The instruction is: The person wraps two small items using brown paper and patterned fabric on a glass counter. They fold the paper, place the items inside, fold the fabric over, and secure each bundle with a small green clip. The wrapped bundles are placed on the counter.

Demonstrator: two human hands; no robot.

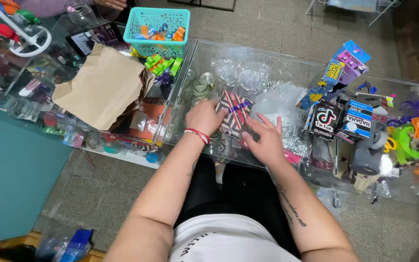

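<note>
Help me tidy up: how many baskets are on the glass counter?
1. A turquoise plastic basket sits at the counter's far side, beyond the brown paper bag, left of the patterned wrapped box under both hands. Clutter at the right edge could hide others.

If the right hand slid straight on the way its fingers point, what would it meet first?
The right hand points up and left, fingertips right beside the small patterned wrapped package that the left hand holds down on the glass counter. It would likely meet that package first.

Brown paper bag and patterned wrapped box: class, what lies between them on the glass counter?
In the head view, green clips lie between the brown paper bag and the patterned wrapped box, above glass jars inside the counter.
</note>
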